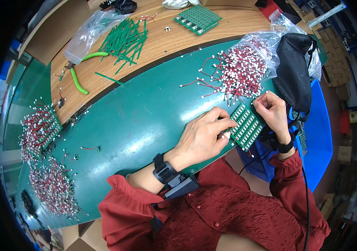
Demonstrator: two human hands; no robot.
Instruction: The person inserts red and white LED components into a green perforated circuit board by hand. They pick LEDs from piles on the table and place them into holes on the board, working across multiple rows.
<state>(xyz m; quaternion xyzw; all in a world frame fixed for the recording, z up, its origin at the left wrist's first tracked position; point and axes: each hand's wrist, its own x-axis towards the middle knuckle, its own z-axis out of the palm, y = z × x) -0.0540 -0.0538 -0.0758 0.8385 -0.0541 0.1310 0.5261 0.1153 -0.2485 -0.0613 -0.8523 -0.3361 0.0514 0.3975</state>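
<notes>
A green circuit board panel [247, 126] with rows of small white parts lies tilted at the table's front edge, between my hands. My left hand [203, 136] is closed at its left edge, fingertips on the board and something white showing by the thumb. My right hand [272, 111] is pinched just off the board's upper right corner; whatever sits between its fingertips is too small to make out. Just beyond is a heap of red wire leads with white connectors [243, 69], partly inside a clear plastic bag [274, 42].
A black mesh bag [293, 69] and a blue bin [323, 121] stand at the right. Green strips [124, 39], green-handled pliers [76, 79] and stacked circuit panels [197, 20] lie on the wooden surface. More wired pieces are heaped at left [55, 188].
</notes>
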